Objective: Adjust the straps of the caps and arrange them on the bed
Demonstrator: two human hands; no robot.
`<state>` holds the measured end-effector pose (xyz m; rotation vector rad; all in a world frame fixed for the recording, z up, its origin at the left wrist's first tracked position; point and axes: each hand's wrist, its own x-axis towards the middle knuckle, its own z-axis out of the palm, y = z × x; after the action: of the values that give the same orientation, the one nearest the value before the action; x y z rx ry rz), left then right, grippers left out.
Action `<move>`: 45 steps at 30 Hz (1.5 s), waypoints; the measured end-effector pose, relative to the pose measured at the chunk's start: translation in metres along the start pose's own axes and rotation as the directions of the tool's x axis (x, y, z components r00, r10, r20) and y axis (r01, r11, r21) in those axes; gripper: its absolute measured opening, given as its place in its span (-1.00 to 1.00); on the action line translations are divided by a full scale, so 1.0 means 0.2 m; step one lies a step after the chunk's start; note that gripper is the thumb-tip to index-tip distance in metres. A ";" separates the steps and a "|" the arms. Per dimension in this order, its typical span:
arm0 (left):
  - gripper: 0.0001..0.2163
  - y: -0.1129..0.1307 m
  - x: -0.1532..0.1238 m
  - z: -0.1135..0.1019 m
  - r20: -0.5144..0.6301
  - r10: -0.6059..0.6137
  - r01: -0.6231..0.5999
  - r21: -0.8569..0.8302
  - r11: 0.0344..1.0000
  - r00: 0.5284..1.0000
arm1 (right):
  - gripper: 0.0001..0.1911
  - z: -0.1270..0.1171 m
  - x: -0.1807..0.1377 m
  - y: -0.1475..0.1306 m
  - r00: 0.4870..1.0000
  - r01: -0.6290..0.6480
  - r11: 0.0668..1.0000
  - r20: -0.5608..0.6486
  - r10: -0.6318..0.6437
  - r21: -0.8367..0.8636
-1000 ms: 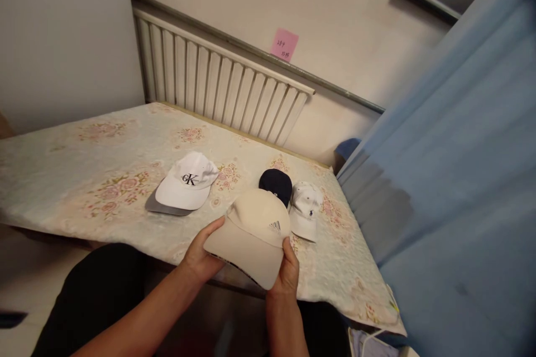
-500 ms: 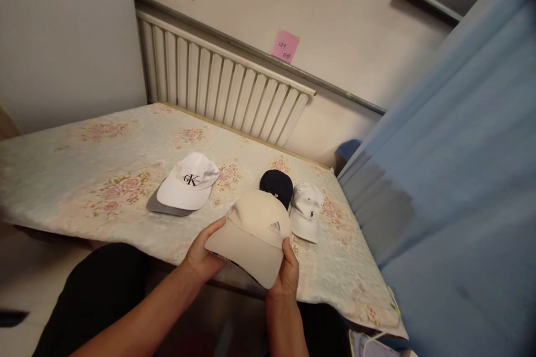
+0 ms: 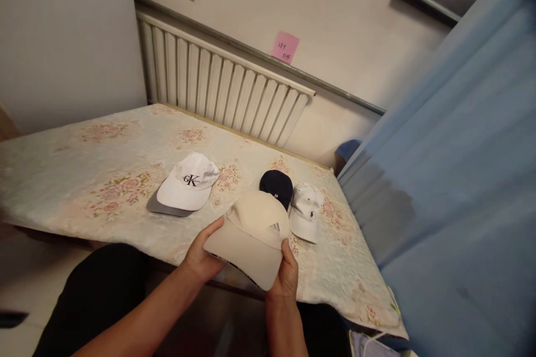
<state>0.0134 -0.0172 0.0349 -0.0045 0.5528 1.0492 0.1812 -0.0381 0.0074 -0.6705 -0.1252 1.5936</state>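
Observation:
Between my two hands is a cream baseball cap [image 3: 255, 228] with a small grey striped logo, its brim toward me. My left hand [image 3: 204, 254] grips the brim's left side, thumb on top and fingers underneath. On the right side, my right hand [image 3: 285, 273] holds the brim edge with the thumb up. Just behind it lies a dark navy cap [image 3: 276, 185], partly covered by the cream one. Beside that rests a white cap [image 3: 307, 209] with a small dark emblem. Farther left, a white cap with black letters [image 3: 188, 181] sits over a grey brim [image 3: 170, 205].
The caps lie on a bed with a floral cover [image 3: 125, 150]. A white radiator [image 3: 221, 78] runs along the wall behind it, below a pink note [image 3: 285, 46]. A blue curtain [image 3: 452, 178] hangs at the right, and my dark-clothed knee [image 3: 100, 290] is at lower left.
Almost nothing differs. The cream cap and both hands have shifted very slightly left, with the grip unchanged.

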 end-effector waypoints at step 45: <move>-0.51 0.03 0.00 -0.05 0.105 -0.260 0.248 0.117 0.962 0.960 | -0.55 -0.02 -0.03 0.02 0.989 -0.040 0.983 0.131 0.064 -0.179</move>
<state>0.0051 -0.0167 0.0273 0.0757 0.4824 0.7642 0.1784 -0.0463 0.0048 -0.7056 -0.3550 1.6922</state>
